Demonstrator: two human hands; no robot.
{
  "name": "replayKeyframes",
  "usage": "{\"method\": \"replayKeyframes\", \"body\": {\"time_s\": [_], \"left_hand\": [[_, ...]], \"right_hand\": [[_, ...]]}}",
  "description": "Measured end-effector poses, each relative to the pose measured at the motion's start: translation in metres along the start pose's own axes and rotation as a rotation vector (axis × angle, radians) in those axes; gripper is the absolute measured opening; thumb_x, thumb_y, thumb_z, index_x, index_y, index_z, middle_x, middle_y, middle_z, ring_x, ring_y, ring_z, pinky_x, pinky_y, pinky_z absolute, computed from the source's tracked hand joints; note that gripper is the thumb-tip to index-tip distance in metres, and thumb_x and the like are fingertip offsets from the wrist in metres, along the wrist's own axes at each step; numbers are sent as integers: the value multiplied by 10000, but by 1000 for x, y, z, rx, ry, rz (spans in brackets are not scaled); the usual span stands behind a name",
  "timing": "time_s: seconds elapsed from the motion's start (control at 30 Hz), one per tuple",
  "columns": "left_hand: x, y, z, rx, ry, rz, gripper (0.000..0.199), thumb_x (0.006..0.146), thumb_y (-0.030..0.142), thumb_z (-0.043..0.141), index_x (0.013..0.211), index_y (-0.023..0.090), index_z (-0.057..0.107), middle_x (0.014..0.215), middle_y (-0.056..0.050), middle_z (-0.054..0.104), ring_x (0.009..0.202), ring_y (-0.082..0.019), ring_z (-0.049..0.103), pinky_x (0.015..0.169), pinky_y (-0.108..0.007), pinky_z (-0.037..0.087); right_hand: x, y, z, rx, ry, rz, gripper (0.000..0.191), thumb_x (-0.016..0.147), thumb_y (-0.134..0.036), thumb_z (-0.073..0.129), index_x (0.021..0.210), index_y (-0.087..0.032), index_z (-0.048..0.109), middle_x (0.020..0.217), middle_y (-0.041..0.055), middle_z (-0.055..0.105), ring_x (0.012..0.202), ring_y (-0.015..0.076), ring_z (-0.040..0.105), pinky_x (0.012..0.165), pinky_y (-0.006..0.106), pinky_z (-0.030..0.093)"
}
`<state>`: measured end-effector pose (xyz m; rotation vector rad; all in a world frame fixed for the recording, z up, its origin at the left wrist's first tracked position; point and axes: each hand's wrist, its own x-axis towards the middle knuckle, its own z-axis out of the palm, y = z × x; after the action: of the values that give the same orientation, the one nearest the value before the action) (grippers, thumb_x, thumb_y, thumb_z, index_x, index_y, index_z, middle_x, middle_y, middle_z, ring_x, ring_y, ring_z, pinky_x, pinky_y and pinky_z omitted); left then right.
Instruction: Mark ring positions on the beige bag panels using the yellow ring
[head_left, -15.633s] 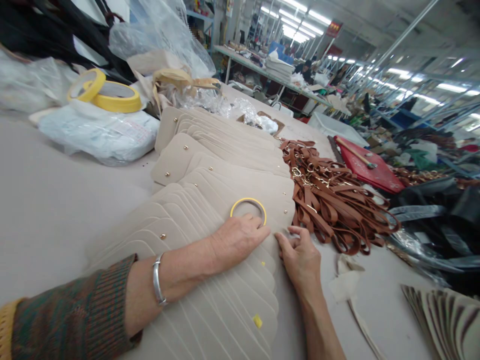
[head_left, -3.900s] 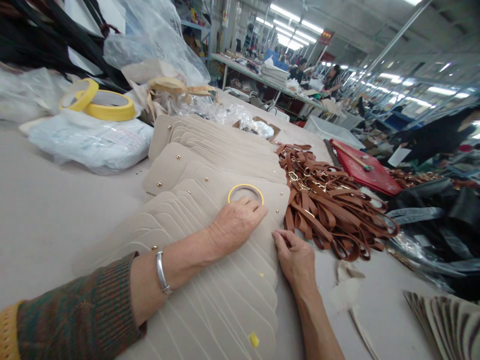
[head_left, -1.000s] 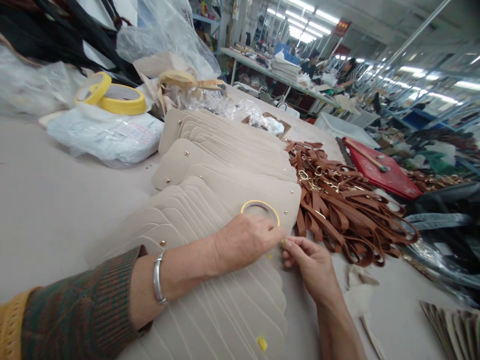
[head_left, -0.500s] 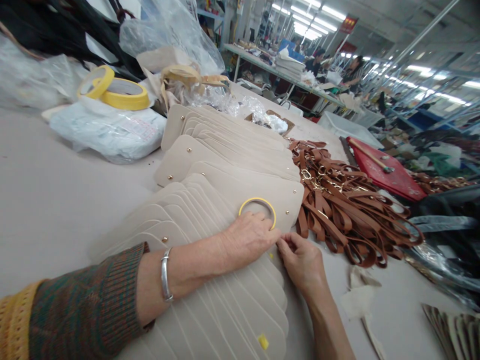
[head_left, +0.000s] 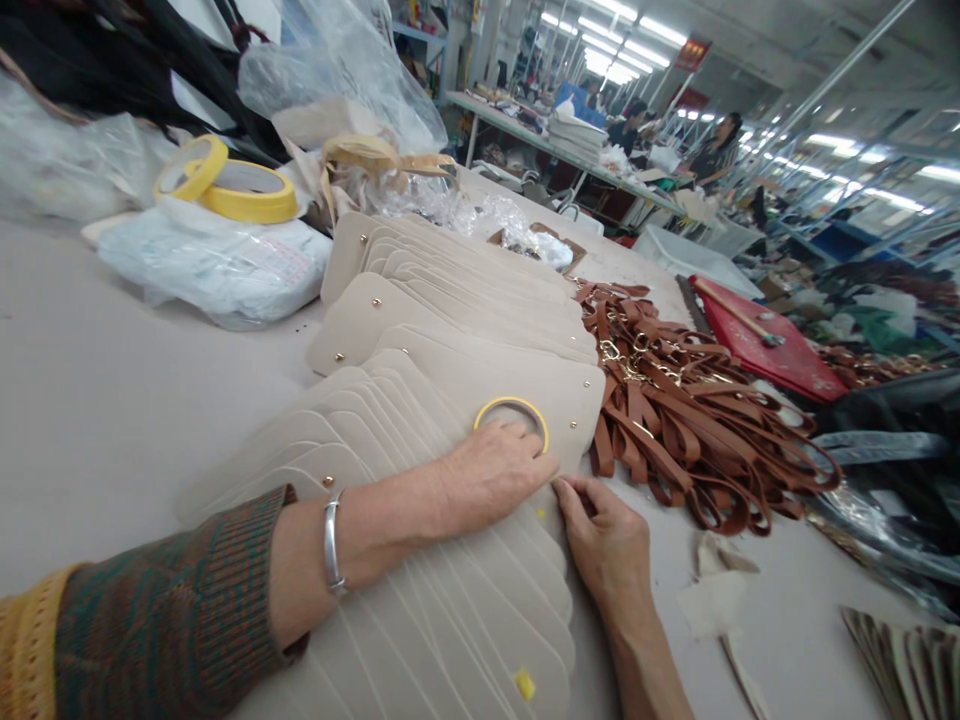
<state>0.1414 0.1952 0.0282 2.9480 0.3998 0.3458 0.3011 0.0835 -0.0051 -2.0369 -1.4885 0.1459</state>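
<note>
Over the fanned beige panels (head_left: 450,590), my left hand (head_left: 499,470) is closed on a thin roll of yellow tape (head_left: 511,403), fingers through its ring. My right hand (head_left: 604,520) is just to the right, thumb and forefinger pinched together close to the left fingertips. A small bit of yellow shows at that pinch, most likely the tape's end, though it is mostly hidden. Small pieces of yellow tape (head_left: 524,684) stick to the panels nearer me. Metal studs (head_left: 328,482) show at the corners of several panels.
Brown straps with metal clasps (head_left: 667,400) lie heaped to the right, before a red board (head_left: 765,335) with a hammer (head_left: 739,310) on it. Two yellow tape rolls (head_left: 251,205) rest on a plastic-wrapped packet (head_left: 217,265) at left. Fabric scraps (head_left: 716,595) lie at right.
My right hand has shifted very slightly away from the left fingertips, and a bit of yellow now shows between them. The left hand keeps its hold on the tape roll.
</note>
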Motion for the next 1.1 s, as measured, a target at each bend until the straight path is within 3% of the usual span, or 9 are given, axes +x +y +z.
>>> {"method": "replayKeyframes", "body": {"time_s": [0.2,0.37,0.43,0.57,0.67,0.77,0.87,1.1], "left_hand": [[-3,-2,-3,-4,61,36,124,876,68,452,873,157,539,845,-60,577,788,-217,507,694,-330,411],[-4,-4,-6,-88,124,35,139,903,80,410,917,159,524,862,-46,584,777,-175,540,694,-276,436],[-5,-6,-6,-135,138,32,135,926,120,404,973,159,525,858,-41,602,786,-166,568,705,-260,452],[-6,-8,-4,-202,171,53,210,956,162,385,1135,158,495,878,-45,645,811,-157,620,727,-241,479],[-6,-8,-3,-193,191,48,314,983,211,360,1288,142,389,902,-60,665,797,-168,647,682,-244,495],[-6,-6,-1,-149,180,19,354,999,264,344,1321,119,336,881,-74,667,733,-180,659,603,-248,492],[-5,-5,1,-142,161,9,310,998,273,355,1271,127,368,847,-63,656,688,-177,655,564,-244,474],[-3,-9,-1,-182,153,-31,101,943,153,418,1014,169,488,832,-16,628,721,-162,617,588,-245,437]], "right_hand": [[9,-1,-3,-55,-79,-95,212,874,-324,542,803,-206,703,753,8,710,662,149,639,642,242,441],[11,2,-18,-7,-299,-132,444,926,-403,465,565,-180,597,538,-20,564,504,111,512,497,219,370],[12,2,-20,26,-327,-101,452,921,-417,474,562,-173,601,534,-20,558,502,109,508,481,215,366],[12,-1,-18,246,-93,-14,249,880,-371,553,885,-176,708,717,14,679,608,138,601,548,233,468],[12,-10,-16,326,62,-106,207,855,-298,597,1007,-187,682,870,46,713,693,148,643,626,261,522],[15,-20,-15,277,100,-282,175,857,-226,580,1001,-190,672,919,64,715,762,153,655,673,268,531],[19,-27,-14,199,125,-401,133,864,-169,546,922,-193,663,845,45,708,725,135,646,671,249,518],[23,-28,-9,12,235,-485,117,828,-115,525,804,-188,613,666,-13,631,562,92,578,592,201,465]]}}
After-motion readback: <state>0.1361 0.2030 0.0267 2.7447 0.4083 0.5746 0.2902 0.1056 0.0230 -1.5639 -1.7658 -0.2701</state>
